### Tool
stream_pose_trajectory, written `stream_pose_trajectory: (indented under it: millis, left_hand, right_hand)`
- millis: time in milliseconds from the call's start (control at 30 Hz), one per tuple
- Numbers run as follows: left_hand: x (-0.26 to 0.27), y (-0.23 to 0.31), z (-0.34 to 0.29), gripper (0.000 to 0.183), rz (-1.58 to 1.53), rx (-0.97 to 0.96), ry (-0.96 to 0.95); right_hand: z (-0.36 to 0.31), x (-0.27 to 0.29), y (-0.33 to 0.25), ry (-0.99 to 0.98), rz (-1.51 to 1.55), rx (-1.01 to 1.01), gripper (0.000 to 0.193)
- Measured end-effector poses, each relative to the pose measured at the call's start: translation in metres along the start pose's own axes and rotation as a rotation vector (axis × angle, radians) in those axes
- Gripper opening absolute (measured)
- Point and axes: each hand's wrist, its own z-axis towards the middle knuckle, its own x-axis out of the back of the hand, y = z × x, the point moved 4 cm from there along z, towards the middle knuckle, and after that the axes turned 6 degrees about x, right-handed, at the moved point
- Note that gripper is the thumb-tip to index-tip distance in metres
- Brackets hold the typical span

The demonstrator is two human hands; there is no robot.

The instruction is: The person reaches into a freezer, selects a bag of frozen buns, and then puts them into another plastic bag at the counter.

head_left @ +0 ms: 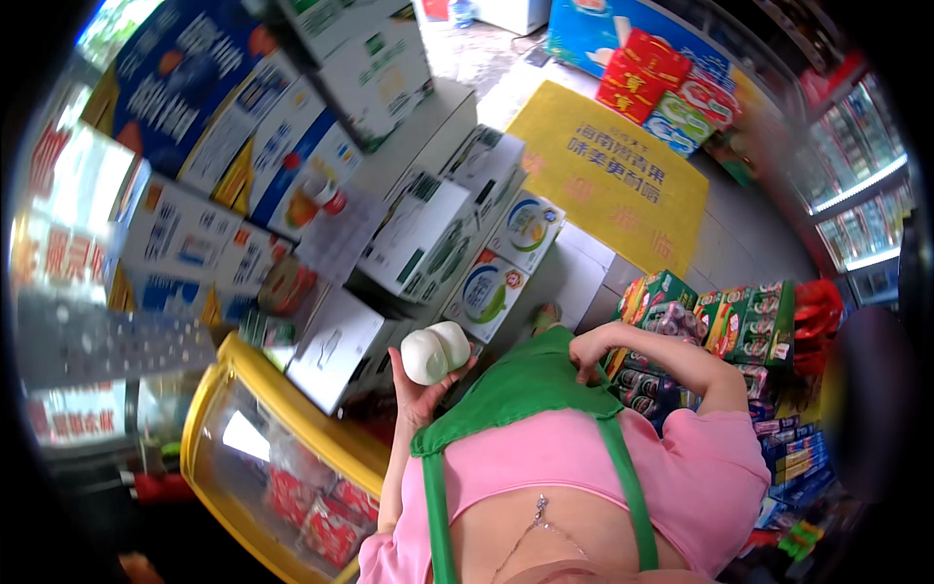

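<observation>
My left hand is raised in front of the green apron, its fingers wrapped around a pair of white rounded rolls lying side by side. They look like paper rolls, but I cannot be sure of the material. At the right edge of the green apron, my right hand is closed, with its curled fingers against the cloth. Part of those fingertips is hidden by the fold. White cartons stand just beyond the left hand.
A yellow-framed freezer with a glass lid stands close on the left. Stacked cartons rise ahead. On the right are packs of cans. A yellow mat covers the floor beyond, near red gift boxes and lit shelves.
</observation>
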Motion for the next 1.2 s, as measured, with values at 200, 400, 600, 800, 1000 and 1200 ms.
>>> stream_pose_trajectory:
  millis: [200,400,600,800,1000,1200]
  left_hand:
    - [-0.038,-0.032,0.087,0.097,0.152,0.138,-0.015]
    - [-0.086,-0.076,0.202,0.095,0.273,0.197,0.032]
    - [-0.140,-0.160,0.334,0.086,0.497,0.424,0.060]
    - [-0.214,-0.259,0.475,0.072,0.837,0.753,-0.014]
    - [-0.287,-0.366,0.558,0.067,1.143,1.028,-0.164]
    - [-0.322,-0.431,0.639,0.065,1.161,1.247,-0.101]
  right_hand:
    - [-0.046,0.046,0.056,0.380,0.044,0.068,0.041]
    - [-0.120,0.129,0.124,0.890,0.192,0.225,0.059]
    - [-0.219,0.193,0.125,1.121,0.617,0.423,0.086]
    - [-0.292,0.218,0.188,1.385,0.734,0.567,0.101]
    - [-0.372,0.209,0.249,1.724,0.975,0.741,0.080]
    - [-0.410,0.226,0.324,1.873,1.199,0.741,0.070]
